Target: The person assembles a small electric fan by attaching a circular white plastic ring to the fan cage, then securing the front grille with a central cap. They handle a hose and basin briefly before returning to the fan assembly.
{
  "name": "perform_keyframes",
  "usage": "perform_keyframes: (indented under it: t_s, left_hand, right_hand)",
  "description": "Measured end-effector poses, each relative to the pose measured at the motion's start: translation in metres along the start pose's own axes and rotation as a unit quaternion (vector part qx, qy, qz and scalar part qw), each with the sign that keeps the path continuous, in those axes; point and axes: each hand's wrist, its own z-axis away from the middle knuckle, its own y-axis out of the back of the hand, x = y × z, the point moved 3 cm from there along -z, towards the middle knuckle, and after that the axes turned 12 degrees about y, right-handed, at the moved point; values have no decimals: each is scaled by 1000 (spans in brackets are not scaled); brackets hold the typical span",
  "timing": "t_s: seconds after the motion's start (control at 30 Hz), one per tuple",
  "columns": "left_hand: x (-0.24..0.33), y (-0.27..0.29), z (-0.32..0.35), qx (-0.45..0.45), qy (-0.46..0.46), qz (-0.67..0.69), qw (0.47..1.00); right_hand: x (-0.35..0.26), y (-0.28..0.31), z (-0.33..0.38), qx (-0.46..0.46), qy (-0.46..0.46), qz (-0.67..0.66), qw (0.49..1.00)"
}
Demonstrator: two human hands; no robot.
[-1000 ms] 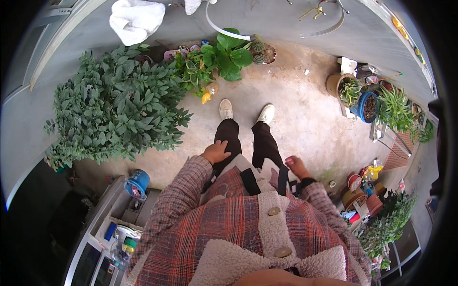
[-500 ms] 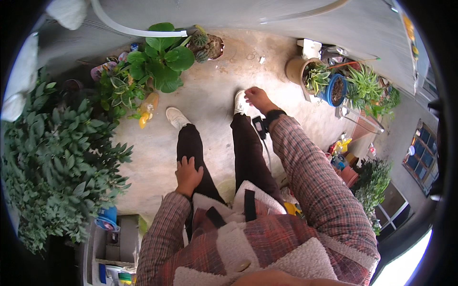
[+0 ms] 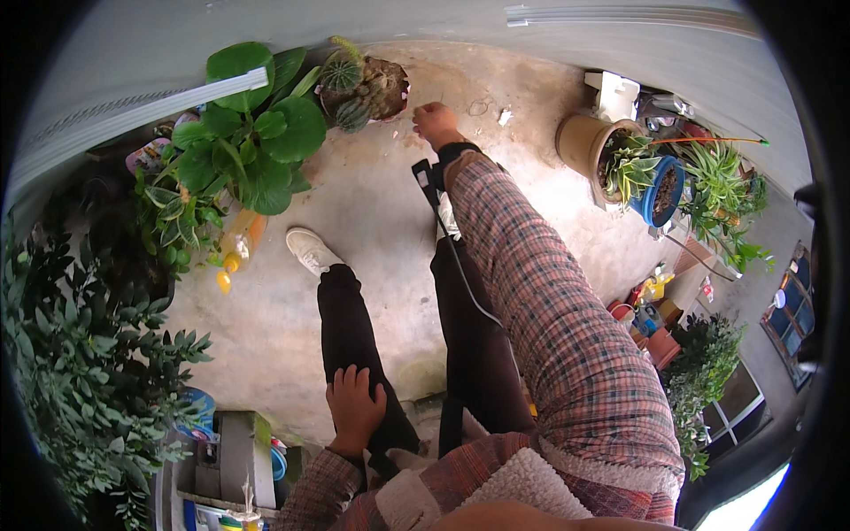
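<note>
My right hand [image 3: 435, 124] reaches far forward, its fingers curled together beside the rim of a soil-filled pot [image 3: 390, 88]. A small gap seems to lie between hand and pot; what the fingers hold, if anything, is too small to make out. Two round ribbed cacti [image 3: 342, 74] grow at the pot's left side. A black strap with a small device [image 3: 428, 181] sits at my right wrist, a cable trailing down from it. My left hand [image 3: 356, 403] lies on my left leg, palm down with its fingers apart, holding nothing.
Broad-leaved plants [image 3: 252, 146] stand left of the cacti, near a tipped yellowish bottle [image 3: 241, 243]. A dense shrub [image 3: 80, 380] fills the left edge. At right are a beige pot [image 3: 589, 150], a blue pot [image 3: 662, 195] and spiky plants [image 3: 715, 181]. A wall rises beyond.
My right hand has moved forward and left from above my right shoe to beside the cactus pot. My view has shifted as I lean forward. My left hand stays on my leg.
</note>
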Motion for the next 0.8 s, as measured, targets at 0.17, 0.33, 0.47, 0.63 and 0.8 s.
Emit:
perform_keyframes:
  t_s: [0.17,0.33,0.47,0.63,0.8]
  left_hand:
    - [1,-2,-6,-7,7,16,1000]
    - [7,3,-11,-12,3,11,1000]
    - [12,7,-15,-12,4,14,1000]
    - [13,8,-18,-16,11,22,1000]
    - [19,10,-18,6,0,11,1000]
  right_hand:
    - [-40,-1,-14,-58,53,208,975]
    - [-71,5,2,-89,1,218,972]
    - [-72,6,3,-93,-8,211,973]
    - [-61,10,-3,-81,-12,207,975]
    - [-39,49,-30,-29,-16,261,965]
